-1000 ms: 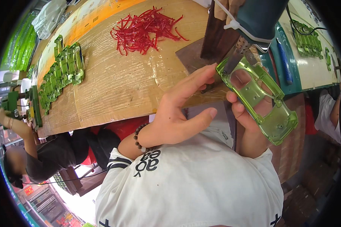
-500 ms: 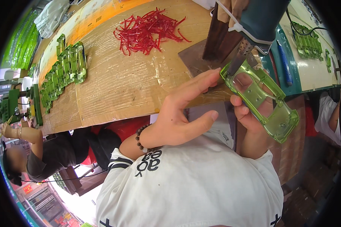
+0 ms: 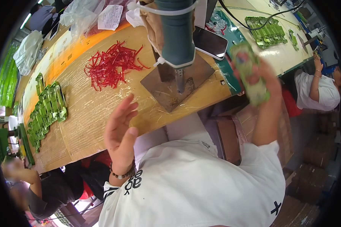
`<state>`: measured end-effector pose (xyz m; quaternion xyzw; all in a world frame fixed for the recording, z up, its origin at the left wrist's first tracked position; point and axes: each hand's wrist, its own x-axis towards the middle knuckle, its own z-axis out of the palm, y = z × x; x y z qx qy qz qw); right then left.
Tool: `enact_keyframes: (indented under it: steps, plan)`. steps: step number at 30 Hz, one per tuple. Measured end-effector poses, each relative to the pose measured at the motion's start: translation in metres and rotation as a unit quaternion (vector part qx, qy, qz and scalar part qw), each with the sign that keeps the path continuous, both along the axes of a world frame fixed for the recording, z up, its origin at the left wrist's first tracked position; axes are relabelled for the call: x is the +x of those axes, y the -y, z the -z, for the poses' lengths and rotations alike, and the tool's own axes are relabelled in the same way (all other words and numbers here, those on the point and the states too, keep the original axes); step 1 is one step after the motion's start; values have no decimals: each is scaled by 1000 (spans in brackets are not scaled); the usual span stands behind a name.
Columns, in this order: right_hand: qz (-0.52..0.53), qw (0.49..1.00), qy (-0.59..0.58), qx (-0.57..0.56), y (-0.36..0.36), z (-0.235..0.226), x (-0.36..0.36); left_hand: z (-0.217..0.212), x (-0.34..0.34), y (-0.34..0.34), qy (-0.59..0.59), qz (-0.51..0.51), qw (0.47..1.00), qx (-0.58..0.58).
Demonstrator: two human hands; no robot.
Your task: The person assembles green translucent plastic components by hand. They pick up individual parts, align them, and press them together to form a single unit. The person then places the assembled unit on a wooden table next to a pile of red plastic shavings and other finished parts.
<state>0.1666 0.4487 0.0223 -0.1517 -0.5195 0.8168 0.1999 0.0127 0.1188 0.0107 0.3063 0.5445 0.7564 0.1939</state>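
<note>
My right hand point(image 3: 272, 81) grips a translucent green toy car body shell point(image 3: 257, 94), raised over the right edge of the table and smeared by motion. My left hand point(image 3: 119, 138) holds nothing; its fingers are apart, palm turned inward, above the front edge of the table. Between my hands hangs a dark teal heat gun point(image 3: 177, 34), its perforated metal nozzle pointing down over a brown metal plate point(image 3: 153, 84). To the left of the plate lies a heap of thin red strips point(image 3: 111, 68), nearest to my left hand.
A row of green shells point(image 3: 47, 111) lies at the left; more shells point(image 3: 267, 32) lie at the far right. A phone point(image 3: 210, 42) rests behind the plate. Plastic bags point(image 3: 81, 17) are at the back. Co-workers sit at left and right; a black cable point(image 3: 250, 27) crosses the right side.
My right hand has carried the shell away from the nozzle, up and to the right. My left hand has left the shell and moved left. The view has shifted to the right.
</note>
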Motion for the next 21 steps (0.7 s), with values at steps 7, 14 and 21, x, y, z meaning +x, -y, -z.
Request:
enact_keyframes:
  steps: [7, 14, 21]
  plan:
    - [219, 585, 266, 734, -199, 44, -10, -5, -39, 40, -181, -194, 954, -140]
    - [289, 414, 293, 812, -208, 45, -33, -10, -153, 131, -433, -397, 649, -484]
    - [195, 665, 329, 642, -112, -14, 21, 1, -181, 125, -492, -310, 628, -517]
